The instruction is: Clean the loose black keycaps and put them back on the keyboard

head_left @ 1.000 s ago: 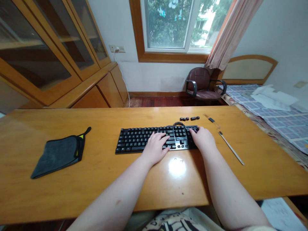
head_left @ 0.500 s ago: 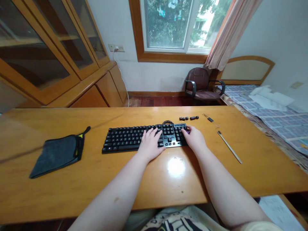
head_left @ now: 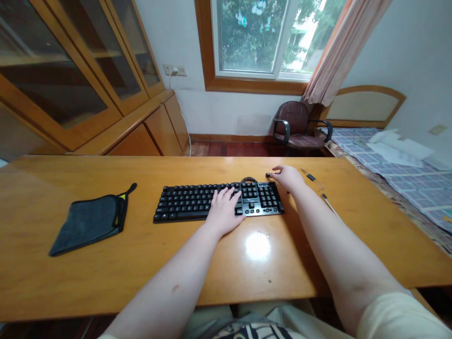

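Note:
A black full-size keyboard (head_left: 187,201) lies across the middle of the desk. My left hand (head_left: 226,209) rests on it with fingers spread, just left of the number pad. Beyond the keyboard's back right corner, my right hand (head_left: 286,178) reaches over a row of loose black keycaps, fingers bent in a pinch. A keycap (head_left: 267,174) shows at its fingertips; the rest of the row is hidden under the hand. A small dark purple spot shows by those fingers, too small to name.
A folded grey cloth (head_left: 90,219) lies at the left. Right of my hand are a small black-and-wire item (head_left: 310,177) and a thin brush (head_left: 330,205), partly behind my forearm. The keyboard cable (head_left: 249,179) is coiled behind the keyboard. A chair (head_left: 295,123) stands beyond the desk.
My right hand has moved from the keyboard's right end away from me to the loose keycaps. My left hand stays on the keyboard. The view has shifted slightly.

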`<state>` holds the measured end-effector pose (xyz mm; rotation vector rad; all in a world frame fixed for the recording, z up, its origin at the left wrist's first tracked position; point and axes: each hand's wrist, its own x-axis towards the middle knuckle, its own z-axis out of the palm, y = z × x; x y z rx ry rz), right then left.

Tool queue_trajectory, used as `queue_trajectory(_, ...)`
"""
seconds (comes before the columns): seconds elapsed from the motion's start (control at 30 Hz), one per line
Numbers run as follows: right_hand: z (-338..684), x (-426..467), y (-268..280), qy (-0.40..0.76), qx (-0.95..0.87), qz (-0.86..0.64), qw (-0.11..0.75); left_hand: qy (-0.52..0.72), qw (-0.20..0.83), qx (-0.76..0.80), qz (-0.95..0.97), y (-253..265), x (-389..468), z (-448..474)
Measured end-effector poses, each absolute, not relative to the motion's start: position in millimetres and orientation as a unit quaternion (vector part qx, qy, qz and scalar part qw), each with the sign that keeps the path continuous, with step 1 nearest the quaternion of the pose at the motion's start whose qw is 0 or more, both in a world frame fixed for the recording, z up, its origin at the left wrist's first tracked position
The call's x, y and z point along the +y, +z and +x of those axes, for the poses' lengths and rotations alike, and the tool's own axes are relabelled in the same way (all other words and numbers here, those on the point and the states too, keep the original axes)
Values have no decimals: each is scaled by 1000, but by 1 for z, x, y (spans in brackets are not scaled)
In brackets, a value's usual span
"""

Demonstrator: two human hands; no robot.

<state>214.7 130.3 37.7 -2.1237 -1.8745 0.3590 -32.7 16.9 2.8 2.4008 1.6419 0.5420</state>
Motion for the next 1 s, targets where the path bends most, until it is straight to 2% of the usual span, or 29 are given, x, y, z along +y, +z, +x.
queue_trajectory(0.2,209,160,27,123,-685,-717,37,189,96,552,807,1,16,-33)
queue_trajectory(0.4,199,167,24,108,-703,-703,27,203,88,550,805,-1,16,-33)
queue_trajectory(0.5,194,158,37,90,-697,-707,83,230,100,546,800,1,16,-32)
queue_trajectory(0.67,164,88,64,86,-722,-615,304,375,200,478,769,10,14,-30)
queue_trajectory(0.73,151,49,65,94,-746,-555,356,425,262,453,738,11,11,-28)
queue_trajectory(0.87,144,2,43,99,-778,-486,386,468,345,436,687,10,4,-19)
queue_trajectory(1.0,153,6,19,121,-801,-467,355,465,432,439,636,7,3,-9)
